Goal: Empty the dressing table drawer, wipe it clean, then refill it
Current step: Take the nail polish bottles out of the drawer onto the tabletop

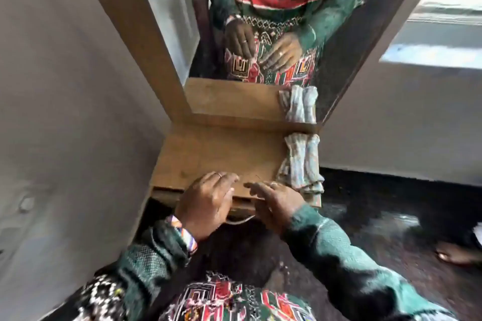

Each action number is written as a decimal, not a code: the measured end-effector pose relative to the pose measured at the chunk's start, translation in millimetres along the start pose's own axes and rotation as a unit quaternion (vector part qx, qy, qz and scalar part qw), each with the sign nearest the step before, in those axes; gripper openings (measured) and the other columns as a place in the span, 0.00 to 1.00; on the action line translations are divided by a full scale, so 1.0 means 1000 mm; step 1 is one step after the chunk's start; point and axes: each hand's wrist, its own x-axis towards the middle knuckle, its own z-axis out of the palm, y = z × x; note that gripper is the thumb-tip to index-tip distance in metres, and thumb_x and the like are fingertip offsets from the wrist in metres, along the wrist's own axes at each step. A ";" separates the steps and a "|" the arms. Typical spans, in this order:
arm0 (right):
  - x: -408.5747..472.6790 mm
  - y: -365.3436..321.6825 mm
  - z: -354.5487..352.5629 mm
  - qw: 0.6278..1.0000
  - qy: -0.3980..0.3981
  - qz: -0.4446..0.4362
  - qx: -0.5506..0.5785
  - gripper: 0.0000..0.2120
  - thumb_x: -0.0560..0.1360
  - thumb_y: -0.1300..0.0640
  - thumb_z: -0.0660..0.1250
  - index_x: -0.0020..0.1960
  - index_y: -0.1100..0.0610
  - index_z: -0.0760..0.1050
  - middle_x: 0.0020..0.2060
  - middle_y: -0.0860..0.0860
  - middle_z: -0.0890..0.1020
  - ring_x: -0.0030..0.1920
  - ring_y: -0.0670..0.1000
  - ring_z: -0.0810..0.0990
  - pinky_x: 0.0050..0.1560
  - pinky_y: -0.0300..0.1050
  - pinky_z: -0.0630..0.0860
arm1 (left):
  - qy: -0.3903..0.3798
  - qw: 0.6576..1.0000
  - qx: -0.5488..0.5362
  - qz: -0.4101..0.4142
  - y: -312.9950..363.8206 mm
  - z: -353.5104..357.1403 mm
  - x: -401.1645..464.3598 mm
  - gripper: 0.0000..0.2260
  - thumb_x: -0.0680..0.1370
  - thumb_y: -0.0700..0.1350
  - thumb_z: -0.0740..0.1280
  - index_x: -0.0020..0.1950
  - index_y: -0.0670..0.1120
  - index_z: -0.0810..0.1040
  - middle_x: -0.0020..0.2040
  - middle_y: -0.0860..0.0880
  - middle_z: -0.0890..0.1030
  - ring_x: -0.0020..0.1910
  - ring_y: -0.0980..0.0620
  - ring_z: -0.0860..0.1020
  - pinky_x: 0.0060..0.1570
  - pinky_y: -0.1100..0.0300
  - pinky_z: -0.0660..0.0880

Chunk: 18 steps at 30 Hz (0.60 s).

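A small wooden dressing table (208,154) stands against a mirror. Its drawer front (242,203) shows just below the top's front edge, and a pale curved handle (238,221) peeks out under my hands. My left hand (206,203) hovers over the front edge with its fingers loosely curled; I see nothing in it. Beside it, my right hand (273,203) has its fingers stretched out flat and apart, holding nothing. A crumpled pale checked cloth (300,161) lies on the right side of the top and hangs over the front corner.
The mirror (260,34) in its wooden frame reflects my hands, my patterned clothes and the cloth. A grey wall is close on the left. Dark carpet (378,216) spreads to the right, where another person's foot (453,253) shows at the edge.
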 end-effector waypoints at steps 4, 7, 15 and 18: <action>-0.007 -0.005 0.062 0.984 -0.172 0.050 -0.003 0.28 0.72 0.50 0.49 0.70 0.54 0.66 0.63 0.57 0.75 0.61 0.59 0.76 0.59 0.51 0.73 | -0.025 0.999 0.034 -0.003 -0.015 0.027 -0.048 0.10 0.71 0.40 0.61 0.51 0.44 0.71 0.41 0.43 0.83 0.45 0.51 0.72 0.50 0.60 0.71; -0.014 0.001 0.102 0.978 -0.197 0.060 -0.036 0.29 0.71 0.49 0.52 0.70 0.57 0.66 0.67 0.55 0.73 0.64 0.57 0.74 0.61 0.50 0.72 | -0.040 0.998 0.050 -0.007 -0.023 0.044 -0.071 0.11 0.70 0.40 0.62 0.51 0.41 0.76 0.44 0.43 0.84 0.48 0.51 0.72 0.54 0.59 0.70; -0.012 0.002 0.175 0.975 -0.047 0.090 -0.200 0.25 0.54 0.46 0.76 0.48 0.54 0.82 0.41 0.48 0.85 0.48 0.52 0.83 0.42 0.45 0.79 | 0.015 0.994 0.111 -0.001 -0.046 0.085 -0.099 0.16 0.70 0.41 0.64 0.55 0.37 0.80 0.55 0.41 0.82 0.56 0.46 0.72 0.59 0.54 0.69; -0.012 -0.008 0.184 0.976 -0.039 0.131 -0.170 0.21 0.74 0.53 0.61 0.65 0.58 0.69 0.62 0.54 0.76 0.69 0.56 0.64 0.64 0.53 0.64 | -0.008 0.989 0.144 -0.012 -0.050 0.089 -0.105 0.21 0.70 0.45 0.62 0.60 0.36 0.77 0.60 0.39 0.80 0.60 0.44 0.74 0.62 0.53 0.66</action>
